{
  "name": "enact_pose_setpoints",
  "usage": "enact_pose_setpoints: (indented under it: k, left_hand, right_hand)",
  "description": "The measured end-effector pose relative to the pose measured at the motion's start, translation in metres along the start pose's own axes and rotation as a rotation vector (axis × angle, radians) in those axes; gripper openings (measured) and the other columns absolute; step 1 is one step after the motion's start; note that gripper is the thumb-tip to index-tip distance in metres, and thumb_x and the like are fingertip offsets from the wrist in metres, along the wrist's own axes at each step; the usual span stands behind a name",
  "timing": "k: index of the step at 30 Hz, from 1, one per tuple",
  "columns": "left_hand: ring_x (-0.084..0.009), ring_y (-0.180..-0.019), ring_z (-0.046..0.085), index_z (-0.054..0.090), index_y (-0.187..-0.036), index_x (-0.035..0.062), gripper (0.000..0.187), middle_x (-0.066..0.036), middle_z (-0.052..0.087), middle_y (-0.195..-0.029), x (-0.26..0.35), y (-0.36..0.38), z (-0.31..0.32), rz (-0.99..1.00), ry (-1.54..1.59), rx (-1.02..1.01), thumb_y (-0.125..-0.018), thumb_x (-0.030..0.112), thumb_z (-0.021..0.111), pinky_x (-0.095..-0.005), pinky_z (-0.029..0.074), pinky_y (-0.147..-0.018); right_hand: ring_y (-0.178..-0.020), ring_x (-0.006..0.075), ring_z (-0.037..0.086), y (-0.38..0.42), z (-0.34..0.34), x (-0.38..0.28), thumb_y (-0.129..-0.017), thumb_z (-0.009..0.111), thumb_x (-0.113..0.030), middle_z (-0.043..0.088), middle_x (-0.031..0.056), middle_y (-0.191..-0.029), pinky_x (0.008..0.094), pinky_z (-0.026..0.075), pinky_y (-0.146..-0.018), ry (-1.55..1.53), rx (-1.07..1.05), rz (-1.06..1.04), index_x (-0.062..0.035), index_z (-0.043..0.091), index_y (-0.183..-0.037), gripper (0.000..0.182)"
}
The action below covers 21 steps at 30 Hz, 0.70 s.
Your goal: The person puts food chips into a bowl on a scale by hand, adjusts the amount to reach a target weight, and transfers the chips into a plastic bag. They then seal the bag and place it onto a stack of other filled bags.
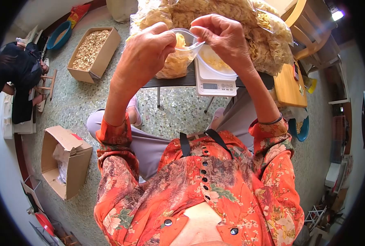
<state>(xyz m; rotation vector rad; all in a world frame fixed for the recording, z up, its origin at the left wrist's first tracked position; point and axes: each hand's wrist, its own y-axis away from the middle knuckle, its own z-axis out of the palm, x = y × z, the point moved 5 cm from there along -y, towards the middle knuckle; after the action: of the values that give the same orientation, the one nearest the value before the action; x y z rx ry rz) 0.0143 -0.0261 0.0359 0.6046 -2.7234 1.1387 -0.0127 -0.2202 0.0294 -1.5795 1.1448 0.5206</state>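
Observation:
A clear plastic bag with pale yellow dried flakes in it stands at the front of the dark table. The fingers of my left hand are closed on the left side of its mouth. My right hand pinches the other side of the bag's mouth between thumb and fingers. Beside the bag is a white digital scale, its display too small to read. A round translucent bowl with yellow pieces in it sits on the scale, partly hidden behind my right hand and wrist.
Many filled bags are piled across the back of the table. A wooden stool stands at its right. On the floor to the left are a cardboard box of brown pieces, an open carton and a blue basin. Another person sits far left.

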Motion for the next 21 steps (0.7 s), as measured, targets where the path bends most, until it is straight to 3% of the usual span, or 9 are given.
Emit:
enact_pose_setpoints:
  k: [4, 6, 8, 9, 10, 12, 21]
  left_hand:
    - [-0.0298, -0.078, 0.066, 0.066, -0.090, 0.0020, 0.012, -0.011, 0.064, -0.089, -0.003, 0.002, -0.001, 0.013, -0.010, 0.005, -0.083, 0.006, 0.076, -0.0381, 0.051, -0.069]
    - [-0.0290, -0.078, 0.066, 0.066, -0.089, 0.0016, 0.011, -0.011, 0.064, -0.089, -0.003, 0.004, 0.000, 0.004, 0.018, -0.013, -0.084, 0.004, 0.075, -0.0374, 0.051, -0.069]
    - [-0.0284, -0.077, 0.065, 0.065, -0.089, 0.0012, 0.011, -0.011, 0.065, -0.090, -0.004, 0.004, 0.001, -0.006, -0.002, -0.023, -0.084, 0.003, 0.075, -0.0368, 0.051, -0.069]
    - [-0.0286, -0.076, 0.065, 0.064, -0.090, 0.0008, 0.011, -0.011, 0.064, -0.090, -0.004, 0.003, 0.001, -0.020, 0.022, -0.030, -0.084, 0.002, 0.074, -0.0369, 0.051, -0.069]
    - [-0.0286, -0.076, 0.065, 0.064, -0.090, 0.0008, 0.011, -0.011, 0.064, -0.090, -0.004, 0.003, 0.002, -0.020, 0.026, -0.031, -0.084, 0.002, 0.074, -0.0369, 0.051, -0.069]
    - [-0.0292, -0.076, 0.065, 0.064, -0.091, 0.0008, 0.011, -0.012, 0.064, -0.089, -0.004, 0.002, 0.002, -0.018, -0.004, -0.032, -0.085, 0.002, 0.073, -0.0375, 0.050, -0.069]
    - [-0.0291, -0.077, 0.064, 0.062, -0.091, 0.0009, 0.011, -0.011, 0.063, -0.088, -0.003, 0.002, 0.004, -0.001, -0.016, -0.026, -0.087, 0.003, 0.071, -0.0379, 0.050, -0.069]
  right_hand:
    - [-0.072, 0.0100, 0.067, 0.007, -0.037, 0.007, -0.092, 0.073, -0.012, 0.074, 0.0044, -0.080, 0.0254, 0.055, -0.070, 0.277, 0.211, -0.044, -0.0040, 0.076, -0.100, 0.011]
    - [-0.077, 0.0178, 0.071, 0.013, -0.056, 0.021, -0.090, 0.071, -0.015, 0.074, 0.0083, -0.085, 0.0309, 0.057, -0.076, 0.562, 0.006, 0.006, -0.0071, 0.075, -0.101, 0.014]
    - [-0.089, 0.0263, 0.072, 0.022, -0.068, 0.053, -0.086, 0.070, -0.022, 0.074, 0.0114, -0.095, 0.0379, 0.057, -0.084, 0.811, -0.257, 0.231, -0.0106, 0.074, -0.104, 0.022]
    - [-0.103, 0.0301, 0.069, 0.028, -0.070, 0.064, -0.081, 0.072, -0.028, 0.074, 0.0111, -0.106, 0.0426, 0.053, -0.092, 0.924, -0.381, 0.406, -0.0130, 0.071, -0.109, 0.032]
    - [-0.107, 0.0303, 0.067, 0.035, -0.071, 0.071, -0.078, 0.073, -0.030, 0.072, 0.0094, -0.108, 0.0434, 0.051, -0.094, 1.016, -0.420, 0.350, -0.0144, 0.070, -0.112, 0.037]
    - [-0.095, 0.0287, 0.069, 0.042, -0.066, 0.070, -0.076, 0.075, -0.025, 0.072, 0.0087, -0.093, 0.0433, 0.052, -0.085, 1.097, -0.427, 0.279, -0.0124, 0.067, -0.114, 0.041]
    - [-0.100, 0.0338, 0.067, 0.039, -0.046, 0.092, -0.075, 0.071, -0.022, 0.071, 0.0108, -0.097, 0.0459, 0.052, -0.086, 1.152, -0.434, 0.242, -0.0128, 0.066, -0.113, 0.039]
